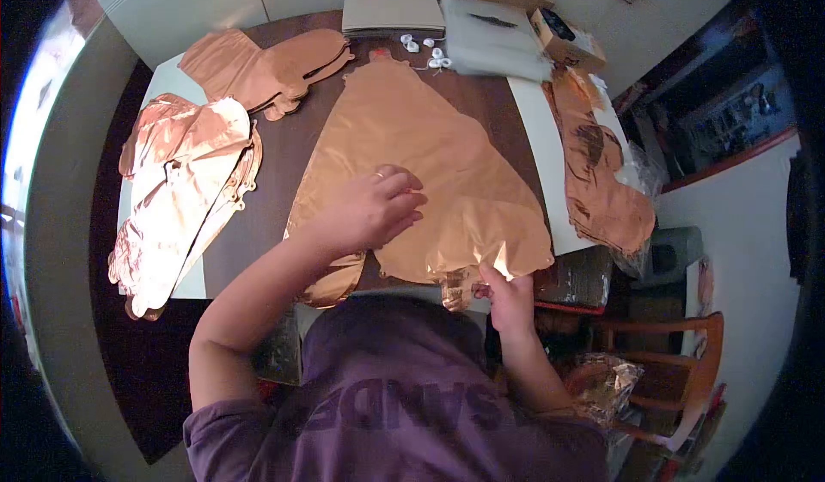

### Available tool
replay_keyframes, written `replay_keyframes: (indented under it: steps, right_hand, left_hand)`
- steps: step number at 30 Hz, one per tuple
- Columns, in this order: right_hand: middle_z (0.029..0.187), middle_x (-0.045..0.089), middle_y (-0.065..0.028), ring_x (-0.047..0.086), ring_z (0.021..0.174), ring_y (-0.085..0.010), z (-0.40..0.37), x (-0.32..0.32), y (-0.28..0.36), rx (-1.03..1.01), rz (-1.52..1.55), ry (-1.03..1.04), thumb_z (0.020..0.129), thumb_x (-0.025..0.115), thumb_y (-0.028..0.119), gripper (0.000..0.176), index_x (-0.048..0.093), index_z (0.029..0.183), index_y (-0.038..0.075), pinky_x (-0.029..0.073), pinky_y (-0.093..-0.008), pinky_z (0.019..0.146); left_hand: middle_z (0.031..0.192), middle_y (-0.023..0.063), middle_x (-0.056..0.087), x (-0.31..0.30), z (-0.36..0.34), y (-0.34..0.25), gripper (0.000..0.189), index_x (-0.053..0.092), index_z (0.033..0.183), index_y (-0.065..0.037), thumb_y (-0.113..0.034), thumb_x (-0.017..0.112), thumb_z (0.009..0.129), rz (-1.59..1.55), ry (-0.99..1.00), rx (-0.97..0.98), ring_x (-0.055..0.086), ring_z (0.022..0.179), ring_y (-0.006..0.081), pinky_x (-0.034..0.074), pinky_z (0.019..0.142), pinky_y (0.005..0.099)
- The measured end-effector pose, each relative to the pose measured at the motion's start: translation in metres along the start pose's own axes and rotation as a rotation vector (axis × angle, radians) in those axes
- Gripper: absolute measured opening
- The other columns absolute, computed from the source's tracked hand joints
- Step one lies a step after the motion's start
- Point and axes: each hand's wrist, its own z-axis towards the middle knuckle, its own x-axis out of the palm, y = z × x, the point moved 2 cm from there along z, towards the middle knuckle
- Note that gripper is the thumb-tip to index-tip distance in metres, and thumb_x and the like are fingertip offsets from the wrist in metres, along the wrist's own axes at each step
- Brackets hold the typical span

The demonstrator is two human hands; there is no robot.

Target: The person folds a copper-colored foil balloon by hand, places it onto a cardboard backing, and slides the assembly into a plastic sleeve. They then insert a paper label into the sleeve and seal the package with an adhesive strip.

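A large flat copper-coloured foil balloon lies spread over the brown table in front of me, its narrow end pointing away. My left hand is over the middle of the foil, its fingers loosely curled and a little apart, with nothing in them. At the near edge, my right hand pinches the foil between thumb and fingers, next to a creased, shiny tab. The foil is wrinkled around that grip. Another shiny foil piece shows under my left forearm.
Stacks of flat foil balloons lie at the left, back left and right. At the back are a cardboard stack, white ribbon rolls, clear plastic bags and a small box. A wooden chair stands at the right.
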Motion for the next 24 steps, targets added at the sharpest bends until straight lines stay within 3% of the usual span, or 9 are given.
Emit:
replay_keyframes:
  steps: [4, 6, 9, 16, 18, 24]
  right_hand:
    - [0.095, 0.067, -0.007, 0.066, 0.071, -0.0142, 0.002, -0.008, -0.003, 0.048, 0.044, -0.004, 0.092, 0.064, 0.015, 0.028, 0.058, 0.116, 0.003, 0.049, -0.0245, 0.048]
    - [0.089, 0.067, -0.0077, 0.065, 0.06, -0.0153, 0.002, -0.01, 0.001, 0.096, 0.106, -0.032, 0.094, 0.061, 0.013, 0.023, 0.057, 0.114, 0.002, 0.047, -0.0239, 0.048]
    - [0.088, 0.068, -0.0091, 0.065, 0.057, -0.0157, 0.003, -0.015, 0.003, 0.066, -0.034, -0.09, 0.096, 0.06, 0.016, 0.021, 0.059, 0.111, 0.002, 0.045, -0.0233, 0.045]
    - [0.091, 0.068, -0.0082, 0.065, 0.056, -0.0146, 0.002, -0.009, 0.008, -0.01, -0.125, -0.111, 0.092, 0.062, 0.011, 0.024, 0.058, 0.114, 0.0, 0.045, -0.0227, 0.044]
    - [0.092, 0.068, -0.0075, 0.064, 0.056, -0.0132, 0.002, -0.01, 0.007, -0.004, -0.111, -0.118, 0.091, 0.063, 0.009, 0.025, 0.058, 0.114, 0.0, 0.045, -0.0227, 0.044]
    - [0.08, 0.066, -0.0041, 0.061, 0.056, -0.0093, 0.008, -0.017, 0.007, -0.096, -0.25, -0.07, 0.09, 0.065, 0.007, 0.015, 0.063, 0.102, -0.002, 0.045, -0.0221, 0.045]
  left_hand:
    - [0.104, 0.0116, 0.063, 0.022, 0.009, 0.009, 0.023, 0.066, 0.1, -0.006, -0.013, 0.073, 0.079, -0.029, 0.003, 0.086, 0.061, 0.099, 0.0318, 0.051, 0.083, 0.0415]
    - [0.105, 0.0103, 0.061, 0.03, 0.009, 0.012, 0.021, 0.066, 0.097, -0.005, -0.014, 0.072, 0.08, -0.068, 0.069, 0.053, 0.059, 0.102, 0.03, 0.048, 0.088, 0.0413]
    - [0.106, 0.0096, 0.061, 0.037, 0.009, 0.015, 0.022, 0.067, 0.098, -0.005, -0.016, 0.072, 0.08, -0.079, 0.075, 0.068, 0.057, 0.104, 0.0286, 0.046, 0.092, 0.0411]
    - [0.113, 0.0119, 0.062, 0.037, 0.009, 0.018, 0.025, 0.067, 0.103, -0.004, -0.016, 0.071, 0.08, -0.089, 0.097, 0.068, 0.057, 0.111, 0.0304, 0.045, 0.098, 0.0423]
    - [0.114, 0.0147, 0.062, 0.037, 0.009, 0.017, 0.026, 0.067, 0.104, -0.004, -0.014, 0.071, 0.08, -0.108, 0.082, 0.064, 0.058, 0.111, 0.0344, 0.046, 0.097, 0.0456]
    - [0.115, 0.0169, 0.062, 0.033, -0.001, 0.006, 0.028, 0.067, 0.106, -0.002, -0.012, 0.071, 0.08, -0.102, 0.063, -0.011, 0.058, 0.112, 0.0382, 0.047, 0.096, 0.0484]
